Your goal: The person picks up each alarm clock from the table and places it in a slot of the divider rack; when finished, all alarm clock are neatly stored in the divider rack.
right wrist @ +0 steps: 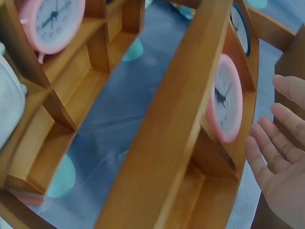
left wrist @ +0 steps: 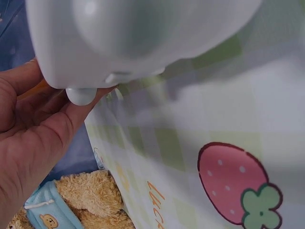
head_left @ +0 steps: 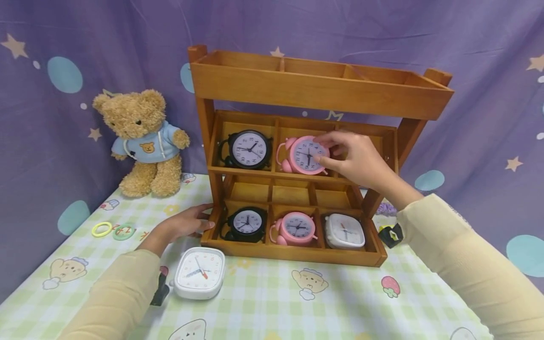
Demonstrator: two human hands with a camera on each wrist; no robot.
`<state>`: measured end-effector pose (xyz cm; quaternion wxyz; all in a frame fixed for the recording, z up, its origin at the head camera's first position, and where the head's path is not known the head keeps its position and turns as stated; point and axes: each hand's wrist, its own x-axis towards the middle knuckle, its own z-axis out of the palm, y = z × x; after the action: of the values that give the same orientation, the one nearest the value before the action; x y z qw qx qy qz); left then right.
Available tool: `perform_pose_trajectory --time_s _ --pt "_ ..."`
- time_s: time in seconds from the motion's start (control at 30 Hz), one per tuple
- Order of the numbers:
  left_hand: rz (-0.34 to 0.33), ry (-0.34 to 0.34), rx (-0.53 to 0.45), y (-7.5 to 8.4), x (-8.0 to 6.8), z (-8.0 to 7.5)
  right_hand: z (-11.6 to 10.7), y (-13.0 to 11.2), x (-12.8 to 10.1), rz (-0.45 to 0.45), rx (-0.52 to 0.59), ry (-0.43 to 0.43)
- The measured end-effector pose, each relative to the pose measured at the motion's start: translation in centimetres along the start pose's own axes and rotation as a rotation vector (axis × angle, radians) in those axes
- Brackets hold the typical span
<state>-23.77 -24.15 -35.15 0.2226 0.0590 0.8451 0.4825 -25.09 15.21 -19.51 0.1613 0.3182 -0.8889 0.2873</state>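
Note:
A wooden rack [head_left: 297, 256] with three tiers of compartments holds alarm clocks. My right hand [head_left: 354, 156] is at a pink alarm clock [head_left: 302, 163] in the middle tier's centre compartment; its fingers are spread and fairly straight. In the right wrist view the fingers [right wrist: 282, 155] stand apart from the pink clock's face. My left hand [head_left: 184, 224] holds the rack's lower left side, thumb and fingers on it. Just in front of that hand a white square clock [head_left: 199, 274] lies face up on the table; its back partly hides the hand in the left wrist view.
A black clock [head_left: 249, 150] sits left of the pink one. The bottom tier bears a black clock [head_left: 246, 224], a pink clock [head_left: 297, 228] and a white clock [head_left: 345, 231]. A teddy bear [head_left: 146, 141] and a yellow ring [head_left: 102, 230] are at the left.

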Motion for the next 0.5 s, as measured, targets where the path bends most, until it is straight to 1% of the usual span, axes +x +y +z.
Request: perform_pose_trajectory --time_s 0.3,0.37,0.5 --pt "-0.006 -0.008 -0.002 0.0 -0.1 0.1 2.2 -0.7 -2.7 -0.074 0.056 0.049" --pt "-0.011 -0.009 0.004 0.0 0.0 0.0 2.9 -1.0 -3.2 -0.085 0.087 0.041" --pt "-0.023 -0.009 0.003 0.2 0.0 0.0 4.3 -1.8 -4.1 -0.088 0.135 -0.011"
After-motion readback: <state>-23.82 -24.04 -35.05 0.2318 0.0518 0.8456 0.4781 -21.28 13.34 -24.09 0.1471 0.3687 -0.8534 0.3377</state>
